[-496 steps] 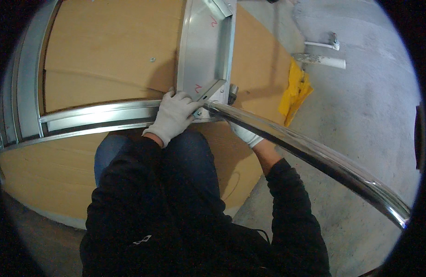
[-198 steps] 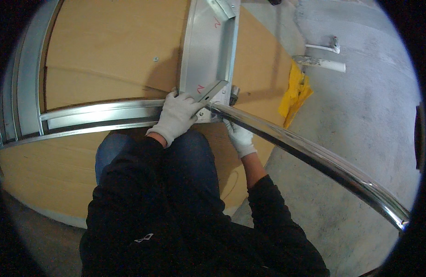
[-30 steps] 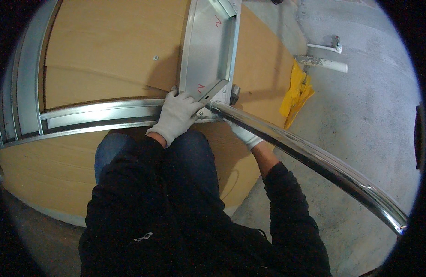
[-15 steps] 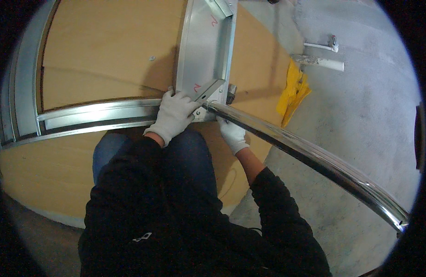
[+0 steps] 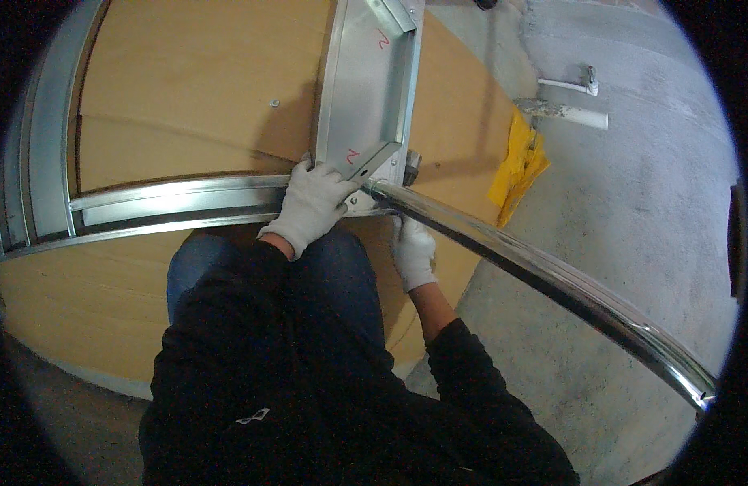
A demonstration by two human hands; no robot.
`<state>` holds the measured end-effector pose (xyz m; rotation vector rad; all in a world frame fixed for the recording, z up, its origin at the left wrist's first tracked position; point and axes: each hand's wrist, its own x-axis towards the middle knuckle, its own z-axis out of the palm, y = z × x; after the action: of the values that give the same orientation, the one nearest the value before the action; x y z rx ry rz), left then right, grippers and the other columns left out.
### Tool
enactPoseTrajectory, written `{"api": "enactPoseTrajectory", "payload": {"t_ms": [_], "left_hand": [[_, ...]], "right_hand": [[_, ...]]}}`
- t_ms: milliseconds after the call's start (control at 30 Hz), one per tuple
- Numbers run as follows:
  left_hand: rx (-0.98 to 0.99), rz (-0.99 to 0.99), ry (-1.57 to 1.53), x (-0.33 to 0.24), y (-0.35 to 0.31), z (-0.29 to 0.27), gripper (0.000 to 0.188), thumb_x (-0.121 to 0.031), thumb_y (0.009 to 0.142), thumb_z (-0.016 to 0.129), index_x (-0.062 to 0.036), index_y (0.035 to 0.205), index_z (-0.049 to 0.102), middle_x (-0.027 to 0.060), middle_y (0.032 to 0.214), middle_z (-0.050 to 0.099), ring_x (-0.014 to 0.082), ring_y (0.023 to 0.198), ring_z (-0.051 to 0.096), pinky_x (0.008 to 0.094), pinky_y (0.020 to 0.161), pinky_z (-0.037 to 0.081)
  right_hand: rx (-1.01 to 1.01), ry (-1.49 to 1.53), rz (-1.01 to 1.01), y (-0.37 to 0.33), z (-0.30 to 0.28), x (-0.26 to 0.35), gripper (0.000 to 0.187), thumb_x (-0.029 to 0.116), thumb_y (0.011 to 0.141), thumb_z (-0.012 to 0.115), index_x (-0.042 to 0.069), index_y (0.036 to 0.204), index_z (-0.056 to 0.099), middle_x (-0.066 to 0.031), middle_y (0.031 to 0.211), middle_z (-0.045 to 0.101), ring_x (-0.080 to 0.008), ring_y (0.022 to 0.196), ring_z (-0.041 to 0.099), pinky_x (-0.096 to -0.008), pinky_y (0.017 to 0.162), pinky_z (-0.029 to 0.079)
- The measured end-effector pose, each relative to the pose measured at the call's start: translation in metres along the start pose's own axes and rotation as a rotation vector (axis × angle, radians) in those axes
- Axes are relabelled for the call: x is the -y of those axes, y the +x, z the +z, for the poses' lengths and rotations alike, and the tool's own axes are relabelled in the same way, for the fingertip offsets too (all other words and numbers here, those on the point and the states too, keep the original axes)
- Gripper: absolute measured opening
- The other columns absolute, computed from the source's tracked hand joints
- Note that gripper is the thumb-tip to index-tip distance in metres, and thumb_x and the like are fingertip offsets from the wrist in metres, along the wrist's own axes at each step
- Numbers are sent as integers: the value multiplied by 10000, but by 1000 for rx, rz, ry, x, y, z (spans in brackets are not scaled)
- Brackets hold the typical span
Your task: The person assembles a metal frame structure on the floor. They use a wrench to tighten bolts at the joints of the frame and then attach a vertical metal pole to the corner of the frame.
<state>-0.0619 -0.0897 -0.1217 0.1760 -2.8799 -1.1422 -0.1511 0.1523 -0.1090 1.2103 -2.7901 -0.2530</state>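
Note:
A silvery sheet-metal frame meets an upright channel section at a corner, with a short diagonal brace across it. Over that corner lies my left hand, in a white knit glove. Its fingers are bent round the frame's edge beside the brace. My right hand, gloved alike, is closed just below the corner, under a polished metal tube. The tube and frame hide its fingertips and whatever they hold. A dark blocky metal part sticks out past the corner; I cannot make out its kind.
Brown board lies under the frame. The tube slants away to the lower right over grey concrete floor. A crumpled yellow sheet lies on the board's right edge. Beyond it are a white pipe and a small tap fitting.
My right hand has turned more upright and moved slightly right and down beneath the tube. The left hand keeps its place on the frame. The whole view has shifted slightly.

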Motion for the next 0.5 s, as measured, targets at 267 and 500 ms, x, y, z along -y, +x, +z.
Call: {"api": "enactPoseTrajectory", "payload": {"t_ms": [267, 500], "left_hand": [[-10, -1, -21, -1, 0, 2, 343, -252, 762, 691, -213, 1102, 661, 6, 993, 627, 189, 1086, 525, 428, 942, 356], [-34, -17, -29, 3, -6, 7, 334, -249, 757, 693, -194, 1086, 669, 7, 1014, 626, 194, 1085, 526, 431, 946, 349]], "right_hand": [[-109, -42, -130, 6, 9, -10, 243, 229, 885, 581, 72, 1065, 626, -143, 807, 643, -330, 639, 617, -409, 575, 499], [334, 691, 705, 15, -15, 49, 321, 255, 931, 513, -12, 1082, 606, -214, 1002, 652, -393, 883, 617, -461, 785, 480]]}}
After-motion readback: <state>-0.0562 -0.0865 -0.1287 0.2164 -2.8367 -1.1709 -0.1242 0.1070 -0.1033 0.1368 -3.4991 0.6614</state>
